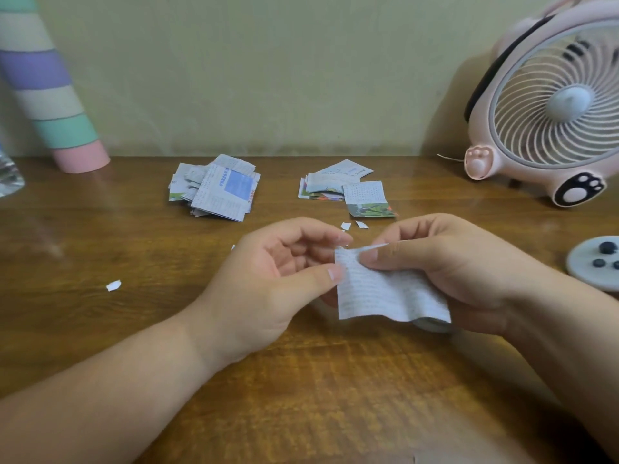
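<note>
Left hand (pixel 268 276), right hand (pixel 442 262), both pinching paper (pixel 385 293) in front of fan (pixel 552 105): feels light, limp, tears easily; grip opposite edges.

readable text: none | held paper (pixel 385 289): print blurred | left pile (pixel 214 190), right pile (pixel 345 189): blurred

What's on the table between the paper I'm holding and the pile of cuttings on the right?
Two small white scraps lie on the table there, touching neither the held paper nor the right pile; the head view shows them.
</note>
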The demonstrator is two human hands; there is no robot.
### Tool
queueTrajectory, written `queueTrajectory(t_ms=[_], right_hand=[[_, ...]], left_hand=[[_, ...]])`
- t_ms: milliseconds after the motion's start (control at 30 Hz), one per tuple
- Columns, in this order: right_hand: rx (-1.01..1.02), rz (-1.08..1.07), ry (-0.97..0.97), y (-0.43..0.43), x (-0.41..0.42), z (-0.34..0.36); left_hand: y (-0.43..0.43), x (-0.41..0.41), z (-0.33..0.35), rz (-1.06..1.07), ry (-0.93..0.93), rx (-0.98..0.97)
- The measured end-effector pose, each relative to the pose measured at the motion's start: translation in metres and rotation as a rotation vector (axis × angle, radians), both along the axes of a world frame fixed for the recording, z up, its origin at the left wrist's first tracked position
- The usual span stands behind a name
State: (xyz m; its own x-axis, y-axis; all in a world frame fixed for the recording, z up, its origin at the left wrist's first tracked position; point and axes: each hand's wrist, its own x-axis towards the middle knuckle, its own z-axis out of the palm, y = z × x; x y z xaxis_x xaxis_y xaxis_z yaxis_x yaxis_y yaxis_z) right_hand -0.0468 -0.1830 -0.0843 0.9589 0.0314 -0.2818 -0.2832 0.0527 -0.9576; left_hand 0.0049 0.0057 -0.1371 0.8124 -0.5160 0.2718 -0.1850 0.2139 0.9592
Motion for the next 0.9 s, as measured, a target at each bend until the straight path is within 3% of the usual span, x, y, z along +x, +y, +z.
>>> queueTrajectory(t_ms=[267,900], right_hand=[[0.159,0.112,0.069,0.001,-0.003,0.010],[0.198,0.192,0.084,0.001,-0.003,0.014]], left_hand=[[0.000,-0.003,-0.001,-0.083,-0.011,-0.026],[-0.001,-0.005,0.001,-0.020,-0.156,0.053]])
